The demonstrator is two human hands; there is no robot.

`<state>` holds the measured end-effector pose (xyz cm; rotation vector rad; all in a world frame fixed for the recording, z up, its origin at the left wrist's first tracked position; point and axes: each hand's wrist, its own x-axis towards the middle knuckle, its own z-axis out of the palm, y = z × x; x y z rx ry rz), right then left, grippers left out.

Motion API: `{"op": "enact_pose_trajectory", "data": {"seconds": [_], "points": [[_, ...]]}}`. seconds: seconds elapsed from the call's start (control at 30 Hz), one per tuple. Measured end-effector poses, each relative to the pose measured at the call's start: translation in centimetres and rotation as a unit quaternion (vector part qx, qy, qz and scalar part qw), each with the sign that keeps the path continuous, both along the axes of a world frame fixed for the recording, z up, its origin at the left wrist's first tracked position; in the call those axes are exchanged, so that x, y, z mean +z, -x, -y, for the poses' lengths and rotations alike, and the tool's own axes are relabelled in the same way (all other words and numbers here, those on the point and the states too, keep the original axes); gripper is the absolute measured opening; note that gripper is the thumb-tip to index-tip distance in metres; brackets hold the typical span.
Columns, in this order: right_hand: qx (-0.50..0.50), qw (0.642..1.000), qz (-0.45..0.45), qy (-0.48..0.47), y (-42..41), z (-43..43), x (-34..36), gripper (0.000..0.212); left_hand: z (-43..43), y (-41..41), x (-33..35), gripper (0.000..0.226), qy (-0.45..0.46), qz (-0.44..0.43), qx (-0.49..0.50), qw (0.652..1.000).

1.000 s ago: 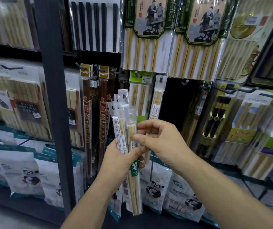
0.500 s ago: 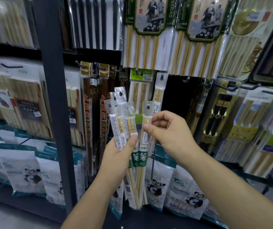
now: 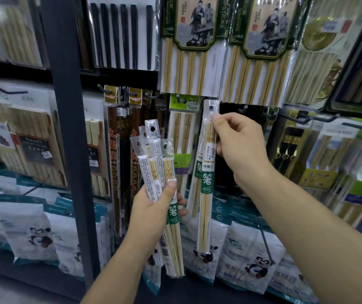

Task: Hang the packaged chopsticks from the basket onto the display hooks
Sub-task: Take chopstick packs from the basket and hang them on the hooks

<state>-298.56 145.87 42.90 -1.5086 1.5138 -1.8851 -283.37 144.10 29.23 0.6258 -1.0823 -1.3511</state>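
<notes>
Top-row chopstick packs (image 3: 194,40) beyond upper edge; held pack (image 3: 206,194) label print illegible.

Display hooks (image 3: 244,109) carry chopstick packs (image 3: 188,69); panda bags (image 3: 33,233) perhaps shelved below.

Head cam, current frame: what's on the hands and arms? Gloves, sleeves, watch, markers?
Nothing worn that shows. The left hand and right hand are bare: no gloves, rings or tape. The left forearm and right forearm are bare to the frame edge: no sleeve, watch, band or cable. Nails short, unpainted.
</notes>
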Motion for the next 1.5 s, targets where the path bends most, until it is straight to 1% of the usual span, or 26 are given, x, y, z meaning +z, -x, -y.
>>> {"op": "enact_pose_trajectory", "data": {"seconds": [0.3, 0.4, 0.53, 0.6, 0.7, 0.77, 0.83, 0.93, 1.0, 1.07, 1.1, 1.17, 1.23, 1.33, 1.43, 1.5], "points": [[-0.025, 1.0, 0.011, 0.013, -0.2, 1.2, 0.8, 0.029, 0.1, -0.1, 0.1, 0.037, 0.002, 0.003, -0.005, 1.0], [-0.05, 0.999, -0.011, 0.011, 0.1, 1.5, 0.3, 0.032, 0.1, -0.2, -0.1, 0.036, 0.004, 0.005, -0.005, 1.0], [-0.091, 0.995, -0.049, 0.003, 0.7, 1.7, -0.6, 0.031, 0.3, -0.3, -0.3, 0.028, 0.007, 0.012, -0.007, 1.0], [-0.101, 0.994, -0.043, -0.001, 1.0, 1.7, -1.1, 0.029, 0.3, -0.3, -0.3, 0.019, 0.009, 0.007, -0.011, 1.0], [-0.114, 0.993, -0.035, 0.002, 0.9, 1.1, -2.2, 0.028, 0.2, -0.4, -0.1, 0.017, 0.011, -0.002, -0.016, 1.0], [-0.092, 0.995, -0.043, 0.001, 0.5, 0.2, -3.1, 0.026, 0.1, -0.3, 0.1, 0.015, 0.012, -0.006, -0.021, 1.0], [-0.029, 0.997, -0.064, -0.014, -0.3, -0.6, -3.8, 0.023, -0.1, -0.2, 0.2, 0.017, 0.02, -0.006, -0.029, 0.999], [0.075, 0.988, -0.116, -0.074, -1.7, -1.4, -4.6, 0.013, -0.4, 0.2, 0.4, 0.026, 0.039, -0.008, -0.049, 0.998], [0.103, 0.981, -0.137, -0.093, -2.2, -1.5, -4.9, 0.016, -0.5, 0.4, 0.5, 0.037, 0.055, -0.012, -0.064, 0.996], [0.099, 0.981, -0.143, -0.088, -2.2, -1.5, -5.0, 0.024, -0.5, 0.4, 0.4, 0.047, 0.066, -0.016, -0.074, 0.995], [0.094, 0.983, -0.134, -0.083, -2.2, -1.5, -4.9, 0.026, -0.4, 0.3, 0.3, 0.046, 0.072, -0.007, -0.068, 0.995], [0.073, 0.989, -0.107, -0.066, -1.8, -1.3, -4.4, 0.028, -0.1, 0.2, 0.1, 0.036, 0.085, 0.031, -0.026, 0.996], [0.038, 0.994, -0.098, -0.041, -1.2, -1.1, -3.6, 0.03, 0.3, 0.0, -0.2, 0.029, 0.075, 0.056, 0.01, 0.996], [0.018, 0.995, -0.095, -0.006, -0.6, -0.9, -2.3, 0.032, 0.7, 0.0, -0.6, 0.026, 0.045, 0.052, 0.001, 0.998], [0.006, 0.996, -0.083, 0.012, -0.3, -0.6, -1.1, 0.032, 0.8, 0.0, -0.7, 0.034, 0.049, 0.062, 0.005, 0.997], [0.001, 0.997, -0.081, 0.019, -0.2, -0.4, -0.4, 0.031, 0.8, 0.1, -0.8, 0.03, 0.057, 0.069, -0.001, 0.996]]}}
